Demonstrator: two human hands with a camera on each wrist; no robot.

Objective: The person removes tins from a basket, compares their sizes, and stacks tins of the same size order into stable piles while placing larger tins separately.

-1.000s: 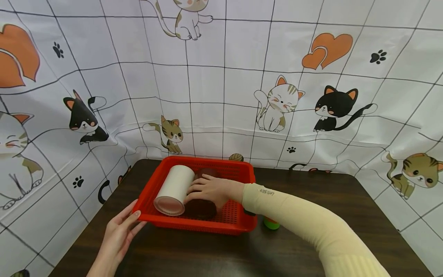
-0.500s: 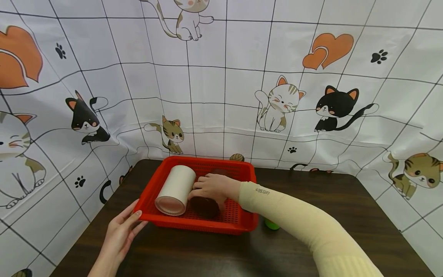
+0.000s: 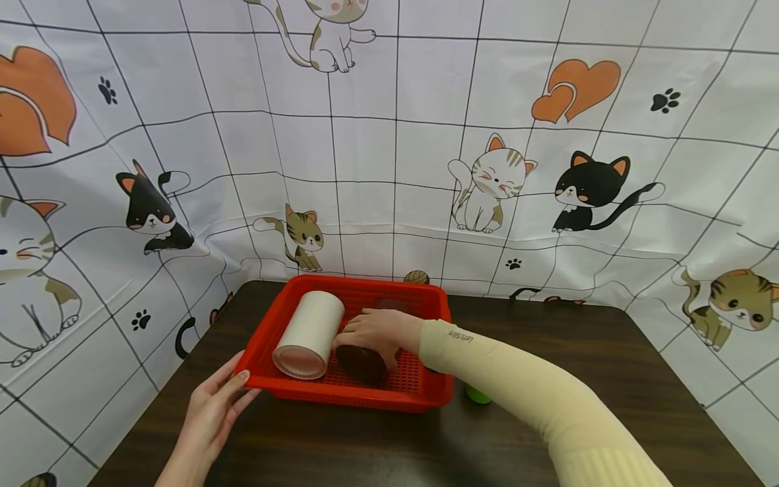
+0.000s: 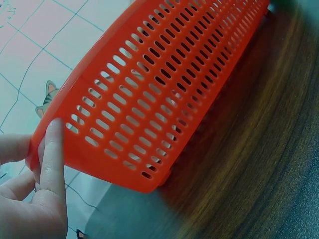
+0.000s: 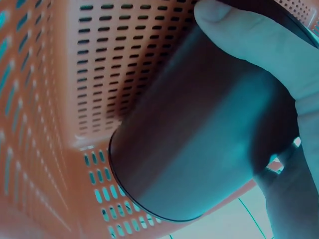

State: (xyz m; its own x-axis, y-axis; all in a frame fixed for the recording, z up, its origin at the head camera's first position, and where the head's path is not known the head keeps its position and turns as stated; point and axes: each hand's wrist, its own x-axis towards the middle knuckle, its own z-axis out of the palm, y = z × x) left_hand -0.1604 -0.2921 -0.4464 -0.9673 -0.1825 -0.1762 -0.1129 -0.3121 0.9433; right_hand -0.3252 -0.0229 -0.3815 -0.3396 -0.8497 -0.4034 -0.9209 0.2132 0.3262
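The table bears a red basket. Inside, a white can lies toward 9 o'clock; the brown can lies beside it near the middle, far end toward 1 o'clock. Right hand: clamped round the brown can. Left hand: pinching the rim at 8 o'clock. Step, as judged: positioning the brown can; next move calls for a steady basket. Versus one second ago, the brown can sits slightly nearer 3 o'clock.

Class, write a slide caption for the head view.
Left hand holding a red plastic basket, right hand gripping a dark brown canister beside a white canister.
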